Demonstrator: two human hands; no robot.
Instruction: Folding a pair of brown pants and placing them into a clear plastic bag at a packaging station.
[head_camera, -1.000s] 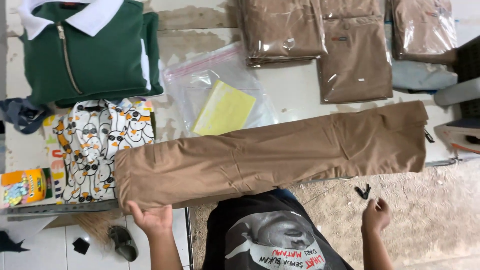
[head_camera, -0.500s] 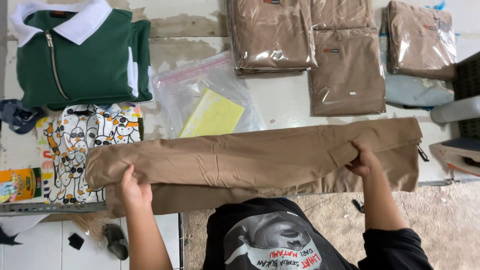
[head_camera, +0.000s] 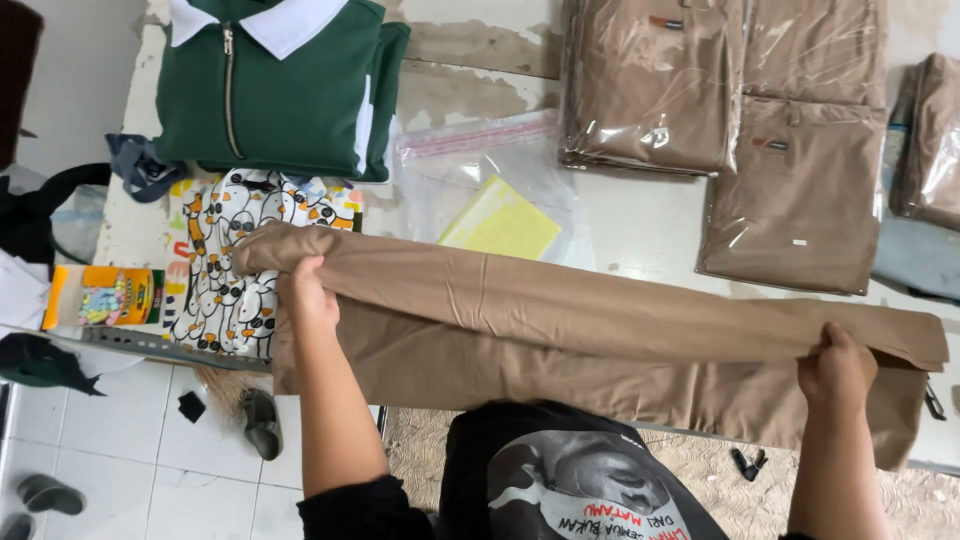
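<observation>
Now both hands grip the tan trousers (head_camera: 560, 330) stretched across the table edge: left hand (head_camera: 312, 298) pinching one end, right hand (head_camera: 838, 368) the other. Behind, a clear zip bag (head_camera: 480, 165) with yellow sheet (head_camera: 500, 222); bagged tan garments (head_camera: 655, 85) top right.

Trousers (head_camera: 600, 330) now folded lengthwise

Worn white table (head_camera: 640, 225) over white tiled floor (head_camera: 130, 460)
</observation>
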